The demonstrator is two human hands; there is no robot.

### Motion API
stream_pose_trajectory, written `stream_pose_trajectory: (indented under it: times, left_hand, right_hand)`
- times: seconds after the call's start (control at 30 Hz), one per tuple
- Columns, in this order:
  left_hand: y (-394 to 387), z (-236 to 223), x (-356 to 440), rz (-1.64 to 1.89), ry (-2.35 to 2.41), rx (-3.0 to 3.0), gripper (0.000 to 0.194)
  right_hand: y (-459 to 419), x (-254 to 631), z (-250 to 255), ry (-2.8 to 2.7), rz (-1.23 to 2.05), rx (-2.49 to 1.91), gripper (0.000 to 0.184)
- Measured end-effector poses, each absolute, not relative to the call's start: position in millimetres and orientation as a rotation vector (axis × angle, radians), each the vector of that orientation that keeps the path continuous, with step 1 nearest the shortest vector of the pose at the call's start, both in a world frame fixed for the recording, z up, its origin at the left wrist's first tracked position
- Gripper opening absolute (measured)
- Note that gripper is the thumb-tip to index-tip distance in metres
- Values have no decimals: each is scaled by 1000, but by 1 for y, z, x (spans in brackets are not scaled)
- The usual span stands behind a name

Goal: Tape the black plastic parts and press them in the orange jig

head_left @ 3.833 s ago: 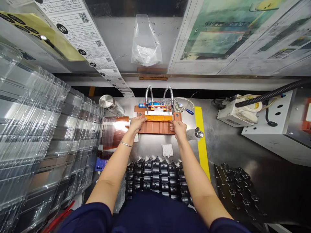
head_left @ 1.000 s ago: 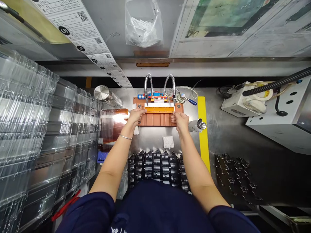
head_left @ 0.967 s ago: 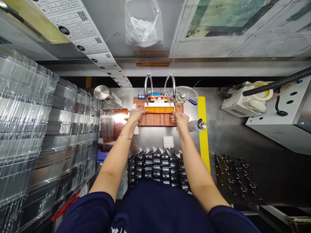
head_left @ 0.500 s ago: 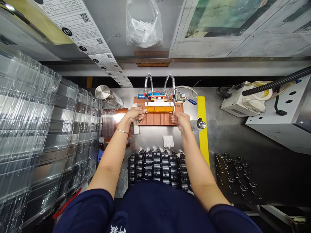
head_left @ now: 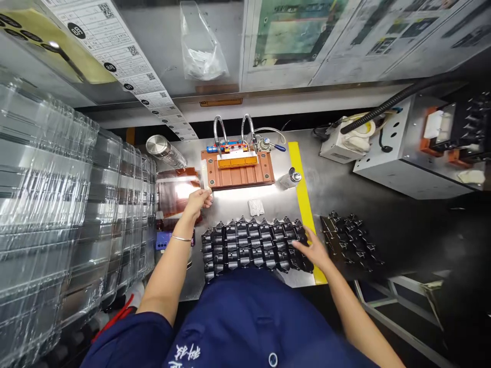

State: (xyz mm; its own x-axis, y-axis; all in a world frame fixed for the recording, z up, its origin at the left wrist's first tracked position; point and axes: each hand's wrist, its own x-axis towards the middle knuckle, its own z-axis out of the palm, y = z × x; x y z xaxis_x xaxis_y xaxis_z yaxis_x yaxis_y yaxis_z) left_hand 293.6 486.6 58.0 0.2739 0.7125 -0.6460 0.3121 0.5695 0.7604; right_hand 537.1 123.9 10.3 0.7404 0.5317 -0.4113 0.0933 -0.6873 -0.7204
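A brown ribbed jig (head_left: 240, 175) lies at the back of the steel bench, with an orange strip (head_left: 237, 162) across its top under two bent metal nozzles (head_left: 219, 129). My left hand (head_left: 197, 200) is off the jig's front left corner, fingers pinched on what looks like a thin white strip (head_left: 204, 174) standing along the jig's left edge. My right hand (head_left: 313, 250) rests with fingers spread on the right end of a black tray of moulded parts (head_left: 249, 245) near the bench's front edge. It holds nothing.
Tall stacks of clear plastic trays (head_left: 57, 204) fill the left. A metal flask (head_left: 164, 150), a small bottle (head_left: 289, 179) and a white wipe (head_left: 255, 207) sit round the jig. A yellow tape line (head_left: 301, 194) separates a second black tray (head_left: 351, 237) and a grey box (head_left: 406, 158).
Both hands have left the orange strip on the jig. The left drew back to the jig's left corner; the right dropped to the black tray. The view swung right.
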Motion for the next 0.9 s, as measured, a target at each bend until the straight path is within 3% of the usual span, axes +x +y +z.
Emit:
stream_pose_trajectory:
  times: [0.1,0.23,0.33,0.47,0.57,0.7,0.9]
  left_hand:
    - [461,60,294,356,1278,950,19]
    - [447,63,292,356,1215,965,20]
    - [448,64,285,390,1238,1046,21]
    - [445,66,291,679,1286,1490,20]
    - [439,70,314,894,1113,2055,26]
    - [444,64,348,742,889,2587,26]
    - [483,37,371,455,867,2858,26]
  right_hand:
    - [84,509,-5,-308,765,-2290,95]
    - [67,510,-7,-193,829,-2247,64]
    - [83,537,16,-318,661,-2346,55]
    - [171,559,61,-894,206,-2486,51]
    - [266,547,74,-1592,38,-2197,43]
    - [355,518,49,-2013,-87,-1953,39]
    - [384,530,17,-2048,-78,-1886,37]
